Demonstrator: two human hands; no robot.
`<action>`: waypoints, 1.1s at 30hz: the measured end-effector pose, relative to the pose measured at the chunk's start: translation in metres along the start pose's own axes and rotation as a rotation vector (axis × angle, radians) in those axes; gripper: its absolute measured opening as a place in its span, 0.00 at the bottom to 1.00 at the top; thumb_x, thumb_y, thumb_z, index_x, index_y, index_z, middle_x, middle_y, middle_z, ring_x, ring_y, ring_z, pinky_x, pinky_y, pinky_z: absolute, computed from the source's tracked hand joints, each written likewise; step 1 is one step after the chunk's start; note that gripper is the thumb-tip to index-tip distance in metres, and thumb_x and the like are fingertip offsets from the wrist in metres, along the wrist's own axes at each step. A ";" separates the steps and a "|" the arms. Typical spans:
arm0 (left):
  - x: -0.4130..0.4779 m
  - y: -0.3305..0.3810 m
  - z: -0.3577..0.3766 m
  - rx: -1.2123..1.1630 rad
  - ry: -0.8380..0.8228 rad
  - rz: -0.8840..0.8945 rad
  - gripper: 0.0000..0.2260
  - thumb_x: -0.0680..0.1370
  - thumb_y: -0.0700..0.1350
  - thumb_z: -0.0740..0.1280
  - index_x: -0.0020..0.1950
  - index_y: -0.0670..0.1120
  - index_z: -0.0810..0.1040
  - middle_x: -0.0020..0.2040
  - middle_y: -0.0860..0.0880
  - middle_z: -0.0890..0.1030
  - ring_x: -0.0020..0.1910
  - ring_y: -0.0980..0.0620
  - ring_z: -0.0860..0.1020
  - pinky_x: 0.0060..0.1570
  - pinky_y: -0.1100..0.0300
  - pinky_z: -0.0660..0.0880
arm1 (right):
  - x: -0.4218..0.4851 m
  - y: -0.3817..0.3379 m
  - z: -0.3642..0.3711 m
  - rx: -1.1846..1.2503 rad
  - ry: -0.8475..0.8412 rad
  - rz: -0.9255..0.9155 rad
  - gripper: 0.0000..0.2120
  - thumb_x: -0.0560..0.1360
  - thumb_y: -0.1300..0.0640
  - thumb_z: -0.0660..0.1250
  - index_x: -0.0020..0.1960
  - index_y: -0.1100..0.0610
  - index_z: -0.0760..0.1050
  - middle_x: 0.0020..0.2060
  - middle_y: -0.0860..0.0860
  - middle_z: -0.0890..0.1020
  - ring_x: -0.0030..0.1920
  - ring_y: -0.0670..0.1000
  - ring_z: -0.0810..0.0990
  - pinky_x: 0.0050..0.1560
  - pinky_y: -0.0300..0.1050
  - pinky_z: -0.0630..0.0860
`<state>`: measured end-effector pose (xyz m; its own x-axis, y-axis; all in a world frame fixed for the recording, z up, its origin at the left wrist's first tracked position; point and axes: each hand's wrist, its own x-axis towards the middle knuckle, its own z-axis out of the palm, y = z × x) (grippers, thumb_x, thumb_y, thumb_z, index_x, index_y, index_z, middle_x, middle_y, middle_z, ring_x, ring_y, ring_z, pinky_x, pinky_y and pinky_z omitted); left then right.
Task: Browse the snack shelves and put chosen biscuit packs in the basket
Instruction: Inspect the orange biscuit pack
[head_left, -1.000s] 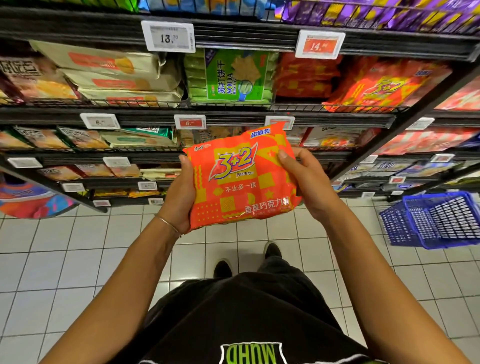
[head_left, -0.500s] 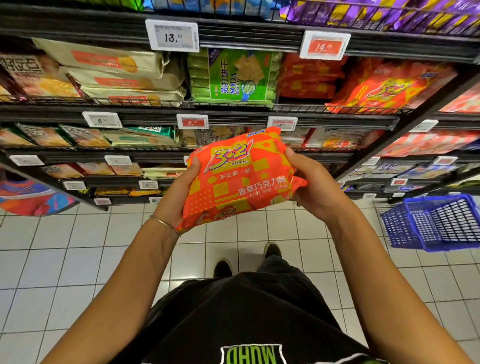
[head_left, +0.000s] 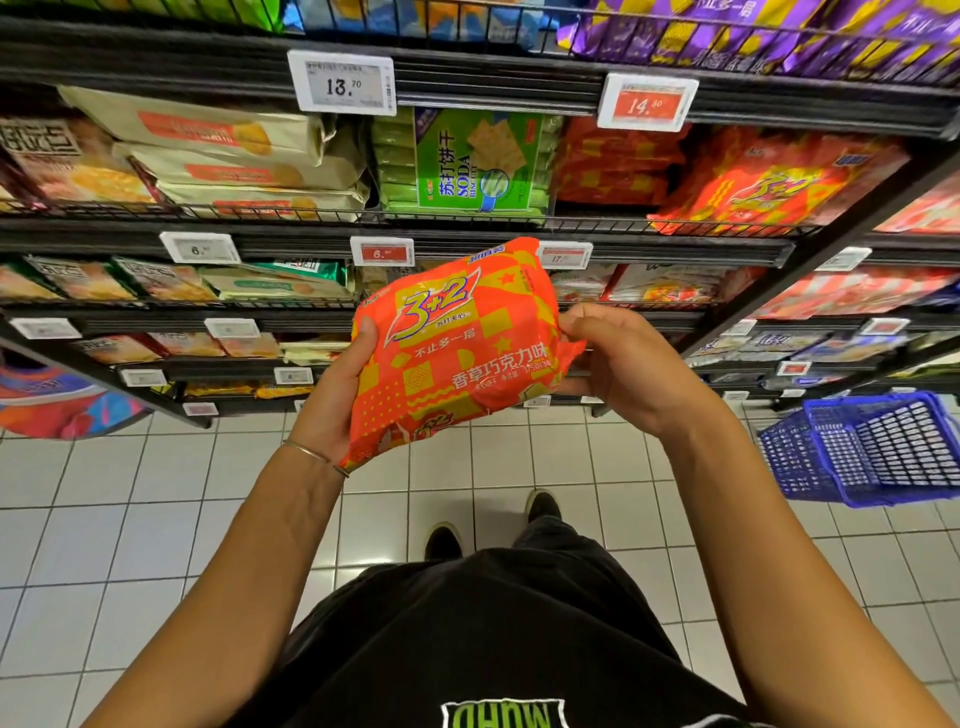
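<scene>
A shopper's left hand (head_left: 332, 400) and right hand (head_left: 623, 364), fingers clamped on its ends, hold an orange biscuit pack (head_left: 457, 348) before the snack shelves (head_left: 467, 236); the blue basket (head_left: 878, 452) sits on the floor, right. A careless toss could miss the basket.
</scene>
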<state>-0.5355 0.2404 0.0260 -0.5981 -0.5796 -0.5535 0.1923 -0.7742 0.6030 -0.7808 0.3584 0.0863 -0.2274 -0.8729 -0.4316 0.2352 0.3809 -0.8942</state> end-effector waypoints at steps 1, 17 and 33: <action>0.000 0.000 0.000 0.004 -0.013 0.002 0.21 0.82 0.62 0.61 0.61 0.50 0.86 0.63 0.42 0.84 0.57 0.41 0.85 0.46 0.47 0.84 | 0.000 -0.002 0.001 -0.035 0.004 0.023 0.13 0.84 0.59 0.61 0.41 0.56 0.75 0.35 0.52 0.83 0.41 0.51 0.86 0.42 0.49 0.84; 0.006 0.008 0.003 0.074 0.039 -0.038 0.27 0.80 0.64 0.63 0.73 0.50 0.76 0.64 0.42 0.83 0.58 0.39 0.84 0.45 0.46 0.84 | 0.007 0.001 -0.005 -0.447 0.259 0.057 0.14 0.87 0.57 0.55 0.46 0.57 0.74 0.36 0.54 0.81 0.35 0.51 0.82 0.35 0.47 0.84; -0.001 0.001 0.008 0.066 0.014 -0.069 0.25 0.81 0.64 0.61 0.71 0.49 0.77 0.64 0.41 0.83 0.59 0.39 0.84 0.48 0.43 0.83 | 0.000 0.015 -0.023 -0.166 0.213 0.024 0.11 0.86 0.56 0.62 0.47 0.55 0.79 0.33 0.50 0.83 0.34 0.48 0.82 0.32 0.41 0.79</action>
<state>-0.5412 0.2428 0.0319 -0.5970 -0.5295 -0.6026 0.0990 -0.7941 0.5997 -0.7987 0.3713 0.0705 -0.4215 -0.7859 -0.4524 0.0889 0.4607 -0.8831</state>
